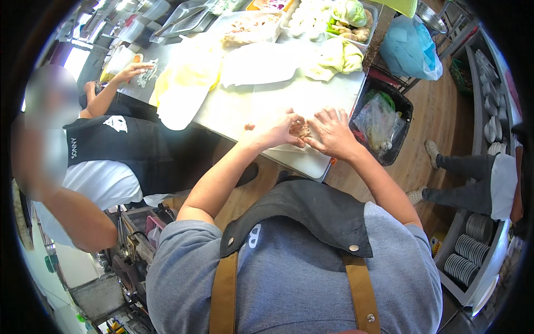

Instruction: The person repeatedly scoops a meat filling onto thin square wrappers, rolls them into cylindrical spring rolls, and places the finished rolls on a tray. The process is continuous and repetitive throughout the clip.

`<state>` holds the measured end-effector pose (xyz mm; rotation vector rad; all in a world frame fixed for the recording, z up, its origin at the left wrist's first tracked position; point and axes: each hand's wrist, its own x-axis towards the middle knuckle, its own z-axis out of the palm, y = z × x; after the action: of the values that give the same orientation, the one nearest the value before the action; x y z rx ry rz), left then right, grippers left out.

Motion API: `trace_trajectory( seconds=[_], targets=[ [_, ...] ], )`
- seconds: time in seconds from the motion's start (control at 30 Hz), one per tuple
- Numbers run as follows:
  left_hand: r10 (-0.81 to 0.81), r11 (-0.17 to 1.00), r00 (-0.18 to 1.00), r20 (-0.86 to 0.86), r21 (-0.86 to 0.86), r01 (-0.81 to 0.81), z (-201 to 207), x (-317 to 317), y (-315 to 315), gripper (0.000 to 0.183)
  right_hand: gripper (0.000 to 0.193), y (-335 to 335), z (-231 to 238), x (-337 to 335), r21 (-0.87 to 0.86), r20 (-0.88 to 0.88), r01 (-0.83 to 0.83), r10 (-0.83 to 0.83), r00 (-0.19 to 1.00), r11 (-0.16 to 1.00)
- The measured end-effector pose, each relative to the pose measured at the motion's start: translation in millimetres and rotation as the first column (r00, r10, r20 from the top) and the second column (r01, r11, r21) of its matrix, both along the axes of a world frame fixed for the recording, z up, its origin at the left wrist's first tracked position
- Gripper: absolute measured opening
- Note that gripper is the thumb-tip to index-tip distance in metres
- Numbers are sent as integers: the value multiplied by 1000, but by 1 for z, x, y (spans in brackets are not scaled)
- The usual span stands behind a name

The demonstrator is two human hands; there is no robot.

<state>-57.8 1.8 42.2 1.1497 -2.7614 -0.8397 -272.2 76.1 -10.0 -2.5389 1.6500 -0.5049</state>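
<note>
At the near end of the white work surface (233,111), a small heap of reddish-brown chopped food (299,129) lies between my two hands; its exact kind is unclear. My left hand (278,129) curls round the heap's left side, thumb low and fingers bent over its edge. On the other side my right hand (335,133) has its fingers spread and pointing away from me, its thumb close to the heap. A smaller reddish-brown bit (249,127) shows beside my left wrist. Bright glare washes out detail on the surface.
Beyond my hands lie a white cloth (258,64), a yellow cloth (189,78) and food containers (253,28). A co-worker (105,150) stands at left. On the right are a black bin (409,128), a blue bag (409,47) and plate shelves (470,253), with another person's legs (459,181).
</note>
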Motion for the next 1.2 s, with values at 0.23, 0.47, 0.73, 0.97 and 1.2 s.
trace_trajectory(
  seconds=[0.23,0.47,0.73,0.97,1.2],
  targets=[
    [125,992,991,-52,-21,-126,-17,-8,12,35,31,-1,-8,14,24,103,106,-108,989,994],
    [124,991,978,-169,77,-113,-18,4,10,33,28,-1,-7,14,26,151,112,-114,982,993],
    [134,989,970,-205,-34,-144,-26,6,15,21,29,-2,-15,19,17,153,158,-159,975,987],
    [190,979,939,-288,122,-161,-25,8,15,21,30,-1,-24,13,-76,162,144,-131,978,987],
    [23,1000,988,-150,19,-20,-22,12,3,25,28,6,-8,24,-17,142,161,-157,977,987]
  ],
)
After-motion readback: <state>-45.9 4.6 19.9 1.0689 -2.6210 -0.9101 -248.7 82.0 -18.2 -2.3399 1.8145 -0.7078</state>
